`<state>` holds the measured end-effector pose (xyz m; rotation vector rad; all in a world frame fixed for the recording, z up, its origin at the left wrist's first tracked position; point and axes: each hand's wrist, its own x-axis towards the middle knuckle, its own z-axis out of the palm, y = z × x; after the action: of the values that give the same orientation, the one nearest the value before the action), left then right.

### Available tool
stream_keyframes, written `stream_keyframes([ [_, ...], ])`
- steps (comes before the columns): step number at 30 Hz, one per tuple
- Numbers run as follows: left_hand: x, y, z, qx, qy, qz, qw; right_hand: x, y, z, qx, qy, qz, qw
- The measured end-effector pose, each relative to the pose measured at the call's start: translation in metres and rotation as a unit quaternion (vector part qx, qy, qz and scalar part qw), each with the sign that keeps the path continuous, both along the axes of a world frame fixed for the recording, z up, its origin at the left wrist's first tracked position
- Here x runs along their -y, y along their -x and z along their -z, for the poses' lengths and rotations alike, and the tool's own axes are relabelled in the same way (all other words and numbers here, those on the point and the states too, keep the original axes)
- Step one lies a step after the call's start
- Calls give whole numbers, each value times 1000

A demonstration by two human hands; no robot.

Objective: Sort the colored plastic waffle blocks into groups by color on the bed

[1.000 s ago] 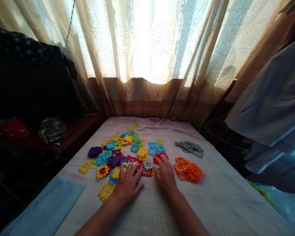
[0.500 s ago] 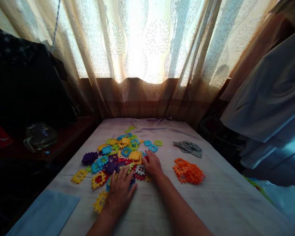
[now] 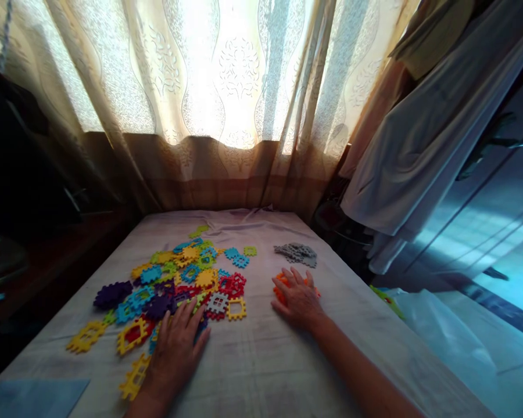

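Observation:
My left hand (image 3: 178, 342) lies flat with its fingers apart on the near edge of a mixed heap of plastic interlocking tiles (image 3: 159, 305). Yellow, blue, purple, red and green pieces overlap there. My right hand (image 3: 298, 299) rests palm down, fingers spread, over a pile of orange tiles (image 3: 279, 289) and covers most of it. Behind that hand sits a pile of grey tiles (image 3: 296, 253). One grey tile (image 3: 217, 303) and a yellow square frame tile (image 3: 236, 309) lie at the heap's right side, close to some red tiles (image 3: 233, 284).
A pale sheet covers the table (image 3: 253, 371). At its near left corner is a light blue flat piece (image 3: 35, 396). Curtains (image 3: 239, 174) hang behind the far edge. Clothes (image 3: 387, 168) hang at the right, above clear plastic wrapping (image 3: 444, 331).
My right hand has moved from the mixed heap rightward onto the orange pile. My left hand stays by the heap. The view has turned to the right.

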<state>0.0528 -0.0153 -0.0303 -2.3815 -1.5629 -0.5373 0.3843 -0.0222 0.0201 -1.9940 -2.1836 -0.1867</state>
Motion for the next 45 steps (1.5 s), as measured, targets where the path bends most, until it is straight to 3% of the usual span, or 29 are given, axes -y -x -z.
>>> stream_keyframes([
  [9,-2,-1,1,-20,-10,-4,1000,10,-15,20,-42,-14,69,997],
  [15,-3,3,6,-8,-61,19,998,3,-13,18,-53,-5,71,996],
  [20,-13,-9,-10,23,-92,41,995,4,-12,16,-62,5,68,996],
  [24,-40,-52,-36,6,-25,108,994,3,-13,19,-64,-8,75,995],
  [27,-72,-97,-52,-18,86,113,990,2,-14,22,-60,-12,67,996],
  [31,-116,-151,-60,-52,223,117,966,1,-17,26,-54,-18,52,997],
  [33,-136,-167,-59,-58,252,118,959,0,-19,29,-57,-21,41,997],
  [38,-166,-170,-51,-69,284,120,949,-12,-25,36,-68,-12,1,998],
  [45,-170,-138,-49,-75,255,96,959,-54,-14,32,-75,-15,-38,996],
])
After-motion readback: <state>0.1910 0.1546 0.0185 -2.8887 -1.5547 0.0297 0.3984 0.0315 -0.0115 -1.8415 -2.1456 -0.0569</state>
